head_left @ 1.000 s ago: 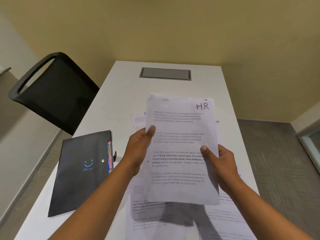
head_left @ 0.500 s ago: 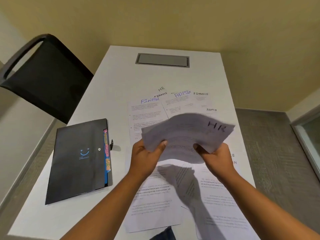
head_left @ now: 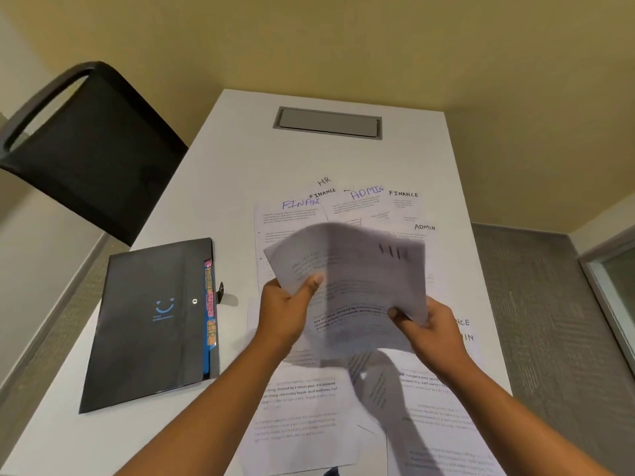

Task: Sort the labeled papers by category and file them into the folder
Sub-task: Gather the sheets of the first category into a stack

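Note:
A printed sheet marked HR [head_left: 357, 280] hangs above the table, blurred and bowed upward. My left hand [head_left: 285, 310] pinches its left edge and my right hand [head_left: 429, 328] grips its lower right corner. Under it lie several overlapping sheets [head_left: 309, 407] labelled FINANCE, ADMIN and HR in handwriting. A black folder [head_left: 151, 324] with a blue smile logo lies shut to the left, coloured tabs showing along its right edge.
The white table [head_left: 233, 159] has a grey cable hatch [head_left: 328, 122] at its far end. A black chair [head_left: 86, 149] stands at the far left. Grey carpet and a glass panel lie to the right.
The HR sheet went from upright facing me to tilted flat and bowed, lowered over the spread papers. Both hands kept their hold. The view dipped, showing the labelled sheets behind.

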The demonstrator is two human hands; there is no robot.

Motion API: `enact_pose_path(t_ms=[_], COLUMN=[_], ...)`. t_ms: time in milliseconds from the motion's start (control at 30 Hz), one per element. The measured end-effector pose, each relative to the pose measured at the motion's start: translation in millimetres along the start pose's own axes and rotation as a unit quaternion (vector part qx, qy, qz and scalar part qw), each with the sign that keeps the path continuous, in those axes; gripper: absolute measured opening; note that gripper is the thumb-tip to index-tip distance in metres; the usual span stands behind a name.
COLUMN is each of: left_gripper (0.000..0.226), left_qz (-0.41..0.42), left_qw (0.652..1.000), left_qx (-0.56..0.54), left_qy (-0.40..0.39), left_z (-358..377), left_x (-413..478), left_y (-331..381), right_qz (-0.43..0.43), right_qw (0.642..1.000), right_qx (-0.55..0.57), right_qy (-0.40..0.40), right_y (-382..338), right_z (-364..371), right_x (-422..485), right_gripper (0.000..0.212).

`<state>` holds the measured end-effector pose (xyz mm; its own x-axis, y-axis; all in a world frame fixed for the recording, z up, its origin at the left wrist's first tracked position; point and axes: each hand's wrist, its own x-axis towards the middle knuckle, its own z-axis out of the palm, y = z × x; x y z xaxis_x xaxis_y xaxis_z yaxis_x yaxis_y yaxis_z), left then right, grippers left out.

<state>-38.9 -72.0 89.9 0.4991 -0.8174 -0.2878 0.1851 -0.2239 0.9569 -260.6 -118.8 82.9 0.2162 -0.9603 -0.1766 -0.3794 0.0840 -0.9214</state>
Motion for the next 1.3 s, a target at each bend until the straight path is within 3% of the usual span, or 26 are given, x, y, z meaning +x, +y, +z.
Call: enact_pose_path(t_ms=[167,367,500,600,767,933,1067,1200,1300], left_gripper=[0.012,0.015,0.006,0.014,0.010,0.021,0.026,0.043,0.050], left_qz=[0.025,0.001,-0.028,-0.028,0.031,0.067,0.053,0.023,0.018], left_qw=[0.999,0.999,0.995,0.985,0.947,0.894,0.872,0.852,0.810], left_qx=[-0.016,0.006,0.085,0.172,0.320,0.442,0.482,0.522,0.586], left_qy=[-0.032,-0.054,-0.038,-0.015,0.014,0.046,0.070,0.032,0.021], left_z=[-1,2,-4,-6,-12,-23,-22,-10,-2], left_x=[28,62,97,138,216,297,347,387,402], left_y=[26,22,9,-4,-10,-17,-22,-33,-43], right_qz=[0.032,0.093,0.136,0.156,0.183,0.239,0.249,0.263,0.268], right_qw=[0.999,0.989,0.979,0.976,0.969,0.957,0.958,0.955,0.957], right_qx=[0.038,0.103,0.133,0.126,0.141,0.149,0.137,0.128,0.108], right_qy=[-0.011,0.044,0.073,0.087,0.094,0.066,0.049,0.038,0.033], right_y=[3,12,24,35,50,63,71,82,89], right_z=[0,1,-1,-5,-1,0,2,5,6], right_x=[7,29,47,63,87,120,136,148,155], right_gripper=[0.011,0.009,0.010,0.009,0.012,0.020,0.020,0.022,0.022])
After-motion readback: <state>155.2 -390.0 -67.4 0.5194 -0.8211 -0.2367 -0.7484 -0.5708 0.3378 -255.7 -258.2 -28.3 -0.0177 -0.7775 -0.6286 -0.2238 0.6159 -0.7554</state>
